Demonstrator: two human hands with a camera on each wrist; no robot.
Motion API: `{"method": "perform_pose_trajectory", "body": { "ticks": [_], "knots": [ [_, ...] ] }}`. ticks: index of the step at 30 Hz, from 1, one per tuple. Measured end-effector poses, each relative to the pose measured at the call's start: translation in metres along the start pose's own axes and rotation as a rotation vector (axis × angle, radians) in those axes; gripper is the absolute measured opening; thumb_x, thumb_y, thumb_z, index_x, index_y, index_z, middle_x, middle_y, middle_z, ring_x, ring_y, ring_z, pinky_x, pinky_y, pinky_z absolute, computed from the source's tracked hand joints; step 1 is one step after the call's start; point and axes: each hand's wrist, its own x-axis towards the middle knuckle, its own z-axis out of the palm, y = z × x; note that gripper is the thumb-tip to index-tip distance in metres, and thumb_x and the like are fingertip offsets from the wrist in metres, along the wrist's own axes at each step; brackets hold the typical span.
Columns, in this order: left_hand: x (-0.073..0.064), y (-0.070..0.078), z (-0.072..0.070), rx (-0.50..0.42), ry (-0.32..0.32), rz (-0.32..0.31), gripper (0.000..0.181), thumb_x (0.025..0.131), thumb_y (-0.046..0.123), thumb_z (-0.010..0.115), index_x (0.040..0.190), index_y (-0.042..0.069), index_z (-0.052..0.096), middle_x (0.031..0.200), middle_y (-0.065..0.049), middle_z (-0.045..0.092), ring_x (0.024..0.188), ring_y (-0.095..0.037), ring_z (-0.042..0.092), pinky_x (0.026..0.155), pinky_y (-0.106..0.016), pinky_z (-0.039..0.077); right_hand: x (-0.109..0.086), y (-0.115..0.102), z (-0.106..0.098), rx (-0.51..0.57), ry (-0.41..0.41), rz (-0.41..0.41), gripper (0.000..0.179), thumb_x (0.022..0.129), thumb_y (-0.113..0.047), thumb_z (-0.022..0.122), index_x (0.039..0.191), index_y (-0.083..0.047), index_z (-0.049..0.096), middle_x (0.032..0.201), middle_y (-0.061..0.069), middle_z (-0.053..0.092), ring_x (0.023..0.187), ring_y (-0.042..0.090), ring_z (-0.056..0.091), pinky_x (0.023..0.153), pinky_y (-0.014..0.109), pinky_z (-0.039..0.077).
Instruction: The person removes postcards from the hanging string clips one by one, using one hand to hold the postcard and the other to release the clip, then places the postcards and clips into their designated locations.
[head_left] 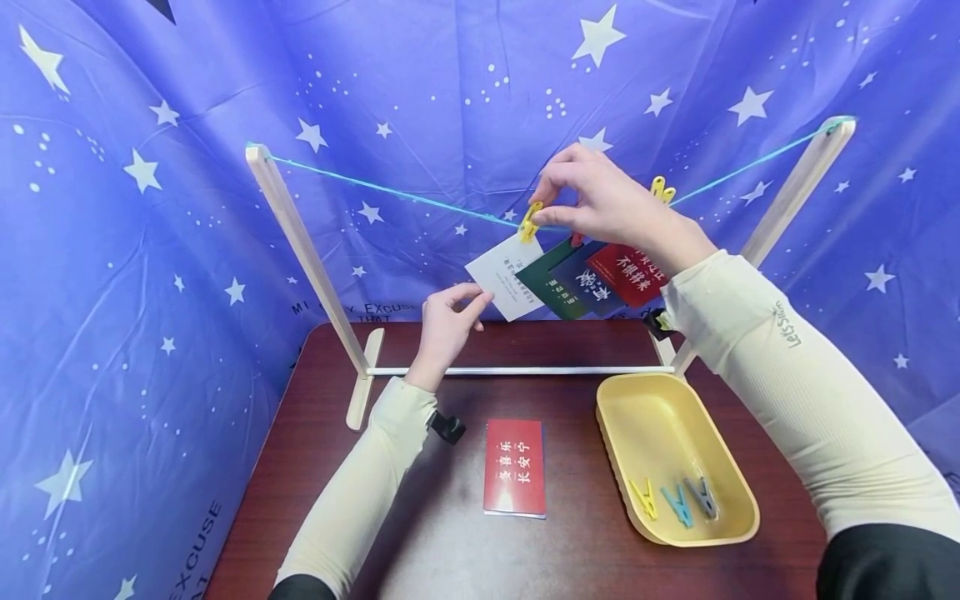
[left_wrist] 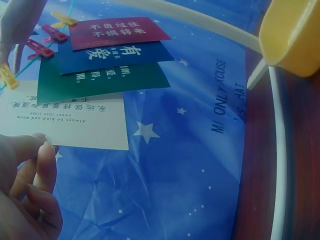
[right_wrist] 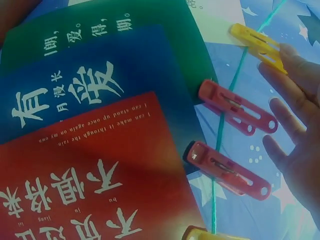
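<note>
My right hand [head_left: 600, 196] pinches a yellow clothespin [head_left: 530, 223] on the turquoise string [head_left: 420, 198], at the top corner of a white card [head_left: 504, 271]. Thumb and fingers of my left hand [head_left: 448, 323] pinch that card by its lower edge. Beside it hang a green card [left_wrist: 105, 82], a blue card [right_wrist: 100, 75] and a red card [right_wrist: 100, 170], overlapping one another. Two red clothespins [right_wrist: 237, 107] grip the string between the yellow one and another yellow clothespin [head_left: 662, 190] at the red card.
Wooden posts [head_left: 300, 250] hold the string at both ends, joined low down by a white rod [head_left: 517, 370]. A red-topped stack of cards [head_left: 514, 467] lies on the brown table [head_left: 420, 533]. To its right, a yellow basin [head_left: 652, 408] contains yellow, blue and grey clothespins.
</note>
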Motion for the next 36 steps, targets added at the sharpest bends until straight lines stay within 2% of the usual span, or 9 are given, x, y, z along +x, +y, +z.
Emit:
{"method": "perform_pose_trajectory", "body": {
  "ticks": [4,9,12,19,26,33,36],
  "knots": [
    [0.000,0.002,0.000,-0.004,-0.003,-0.003,0.012,0.093,0.012,0.079,0.096,0.000,0.079,0.089,-0.014,0.076,0.049,-0.011,0.061,0.051,-0.018,0.046,-0.001,0.002,0.003,0.004,0.070,-0.054,0.008,0.095,-0.007,0.076,0.088,-0.007,0.073,0.113,0.012,0.061,0.110,0.027,0.050,0.087,0.043,0.047],
    [-0.001,0.004,-0.001,0.000,-0.003,0.006,0.012,0.093,0.012,0.079,0.097,0.001,0.079,0.089,-0.015,0.076,0.055,-0.034,0.067,0.051,-0.018,0.045,-0.002,0.004,0.005,-0.004,0.136,-0.098,0.011,0.093,-0.005,0.078,0.083,-0.007,0.074,0.111,0.015,0.063,0.111,0.029,0.051,0.090,0.047,0.042],
    [-0.001,0.004,-0.001,0.001,-0.005,0.014,0.012,0.093,0.012,0.079,0.097,0.001,0.079,0.090,-0.015,0.076,0.057,-0.041,0.068,0.052,-0.018,0.046,-0.003,0.005,0.006,-0.004,0.171,-0.111,0.011,0.092,-0.004,0.079,0.082,-0.006,0.076,0.109,0.016,0.063,0.111,0.030,0.050,0.093,0.047,0.039],
    [-0.002,0.001,-0.004,0.019,0.003,0.001,0.012,0.094,0.013,0.078,0.096,0.001,0.079,0.090,-0.013,0.077,0.052,-0.028,0.066,0.051,-0.019,0.047,-0.006,0.004,0.007,-0.015,0.226,-0.118,0.008,0.089,-0.005,0.082,0.082,-0.007,0.078,0.106,0.016,0.062,0.110,0.031,0.051,0.098,0.048,0.030],
    [-0.005,-0.001,-0.008,0.035,0.021,-0.006,0.011,0.095,0.013,0.077,0.095,0.003,0.079,0.088,-0.012,0.076,0.051,-0.028,0.065,0.050,-0.019,0.046,-0.009,0.000,0.003,-0.024,0.259,-0.077,0.005,0.090,-0.007,0.082,0.086,-0.005,0.079,0.111,0.017,0.060,0.116,0.036,0.045,0.100,0.049,0.031],
    [-0.007,-0.003,-0.013,0.046,0.021,-0.021,0.012,0.095,0.013,0.077,0.096,0.001,0.079,0.090,-0.014,0.077,0.048,-0.009,0.060,0.051,-0.018,0.048,-0.009,-0.003,0.003,-0.038,0.291,-0.083,0.007,0.090,-0.007,0.082,0.085,-0.004,0.077,0.108,0.017,0.062,0.115,0.034,0.048,0.104,0.048,0.030],
    [-0.008,-0.004,-0.017,0.047,0.023,-0.022,0.012,0.094,0.013,0.078,0.096,0.001,0.079,0.090,-0.014,0.077,0.048,-0.006,0.059,0.051,-0.018,0.048,-0.010,-0.004,0.002,-0.035,0.304,-0.079,0.007,0.089,-0.007,0.083,0.085,-0.005,0.078,0.106,0.016,0.063,0.115,0.033,0.049,0.104,0.048,0.030]
  ]
}}
